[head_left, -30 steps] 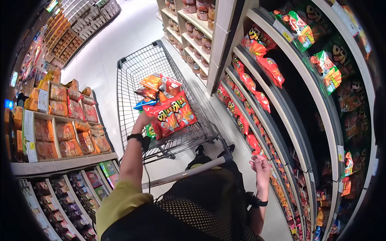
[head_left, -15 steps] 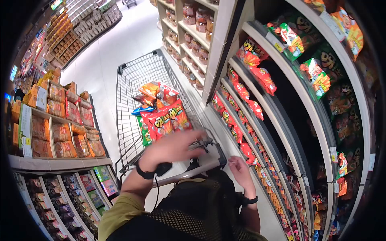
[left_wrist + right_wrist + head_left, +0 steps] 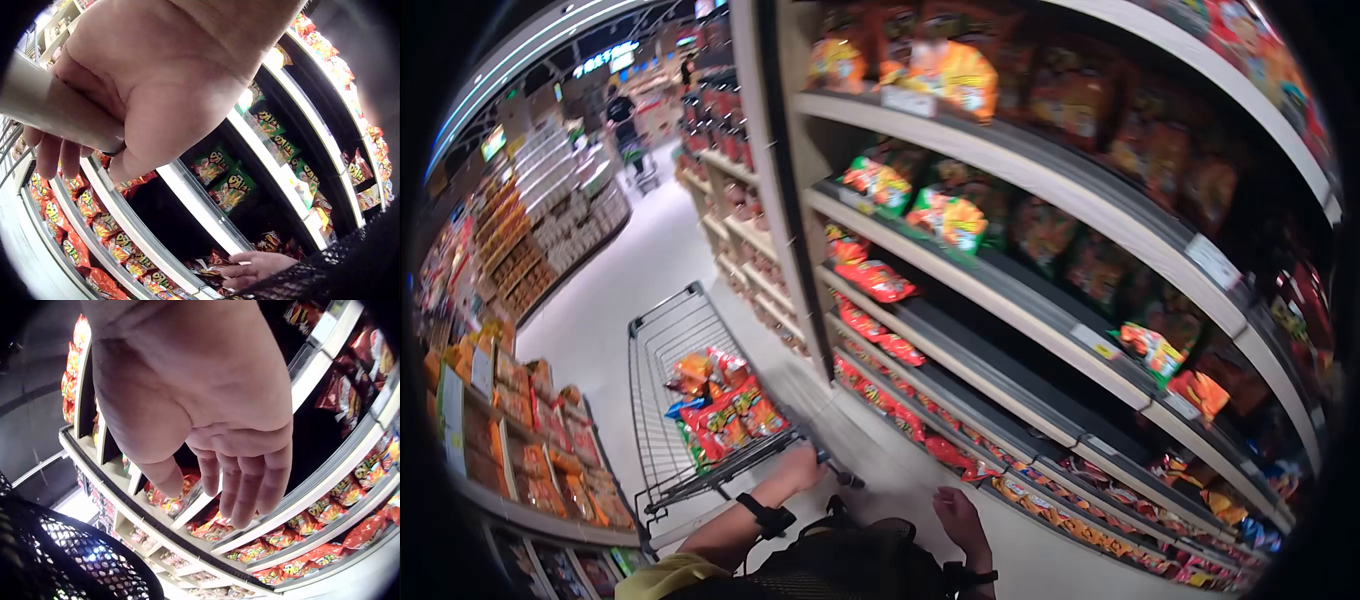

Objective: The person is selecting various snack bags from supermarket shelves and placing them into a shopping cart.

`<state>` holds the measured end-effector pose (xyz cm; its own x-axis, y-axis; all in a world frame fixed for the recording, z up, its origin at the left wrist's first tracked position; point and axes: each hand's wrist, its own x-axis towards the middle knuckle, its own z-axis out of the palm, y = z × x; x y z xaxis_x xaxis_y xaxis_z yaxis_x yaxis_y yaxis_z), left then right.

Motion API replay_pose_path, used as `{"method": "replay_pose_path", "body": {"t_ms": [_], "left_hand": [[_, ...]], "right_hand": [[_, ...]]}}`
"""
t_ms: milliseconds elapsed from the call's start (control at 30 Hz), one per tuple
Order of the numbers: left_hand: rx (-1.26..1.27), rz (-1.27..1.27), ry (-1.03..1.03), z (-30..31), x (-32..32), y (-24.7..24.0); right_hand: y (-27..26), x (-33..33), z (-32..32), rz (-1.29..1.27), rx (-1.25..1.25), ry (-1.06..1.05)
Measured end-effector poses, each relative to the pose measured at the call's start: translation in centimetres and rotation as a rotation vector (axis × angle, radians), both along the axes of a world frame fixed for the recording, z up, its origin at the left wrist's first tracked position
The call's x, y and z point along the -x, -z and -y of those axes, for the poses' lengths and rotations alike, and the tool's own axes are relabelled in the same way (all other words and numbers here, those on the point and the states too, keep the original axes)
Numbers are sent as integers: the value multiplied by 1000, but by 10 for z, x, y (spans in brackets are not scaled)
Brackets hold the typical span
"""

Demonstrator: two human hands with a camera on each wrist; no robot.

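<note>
My left hand is at the shopping cart's rear. In the left wrist view its fingers curl round the cart's grey handle bar, near the bar's dark end. The cart stands ahead and to the left, with red snack bags heaped beside orange, blue and green ones. My right hand hangs between my body and the snack shelves. Nothing is in it; the right wrist view shows its palm and loosely bent fingers.
Tall snack shelves run along my right, carrying green, red and orange bags. Shelves of jars stand beyond them. A low display of packaged food borders the left. Far down the aisle, a person is near another cart.
My left hand has left the red bags in the cart and moved back to the handle. The head view has swung up and right, showing more shelf. My right hand stays free.
</note>
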<state>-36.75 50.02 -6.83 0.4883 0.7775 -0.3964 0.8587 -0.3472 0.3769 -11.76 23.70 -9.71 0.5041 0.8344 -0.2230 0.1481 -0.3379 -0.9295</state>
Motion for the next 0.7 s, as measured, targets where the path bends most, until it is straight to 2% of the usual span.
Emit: {"method": "replay_pose_path", "body": {"t_ms": [33,100,133,233,300,367,433,467,500,567,600,667,700], "left_hand": [[-9,-57,5,-7,-4,3],[-12,-116,-40,-7,-6,-23],[-111,-100,-59,-5,-19,-23],[-366,-93,-161,7,-44,-4],[-373,-22,-206,13,-36,9],[-341,-74,-131,3,-54,4],[-121,-24,-111,-16,-56,0],[-78,-66,-79,-28,-56,16],[307,146,-287,-7,-56,-7],[422,120,-374,-8,-74,-10],[338,97,-306,1,-81,-20],[206,45,-193,29,-90,-49],[164,-25,-212,40,-95,-57]], "right_hand": [[5,-8,20,-3,9,33],[17,-25,60,6,-4,108],[30,-32,77,-10,39,168],[60,-45,131,-35,47,309],[76,-60,150,51,-92,266],[93,-80,157,94,-188,307],[123,-90,164,39,-184,298],[130,-95,169,-33,-202,281],[129,-98,171,-27,-215,304],[125,-91,172,-36,-216,275],[87,-67,171,-59,-320,381],[66,-60,174,-19,-322,376],[63,-58,173,14,-314,355]]}}
